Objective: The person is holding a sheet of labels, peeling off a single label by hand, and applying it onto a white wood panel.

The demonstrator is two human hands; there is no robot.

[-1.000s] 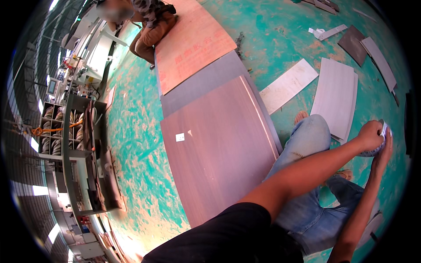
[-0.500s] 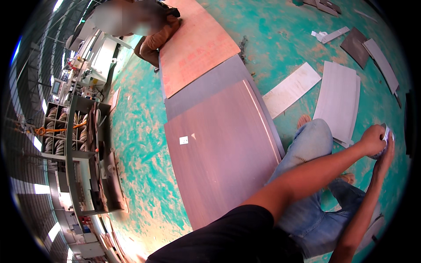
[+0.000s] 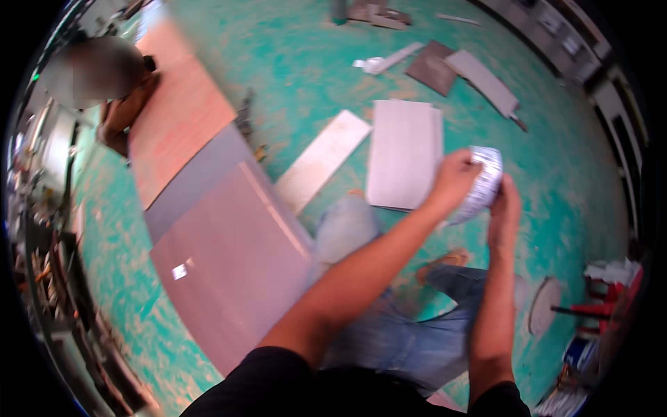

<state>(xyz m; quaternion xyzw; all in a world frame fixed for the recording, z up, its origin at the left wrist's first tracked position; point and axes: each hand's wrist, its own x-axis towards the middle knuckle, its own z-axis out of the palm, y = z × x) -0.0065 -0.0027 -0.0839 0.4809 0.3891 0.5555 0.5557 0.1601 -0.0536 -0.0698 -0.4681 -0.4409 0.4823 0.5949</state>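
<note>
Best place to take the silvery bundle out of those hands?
Silvery bundle: probably grip its top end, coming from the far side. The left hand and right hand are at its side edges, leaving that end exposed.

Between my left hand point(image 3: 457, 175) and right hand point(image 3: 507, 201), the silvery piece point(image 3: 486, 177) shines like plastic; left of them, the brown panel point(image 3: 236, 271) looks smooth, faintly glossy.
</note>
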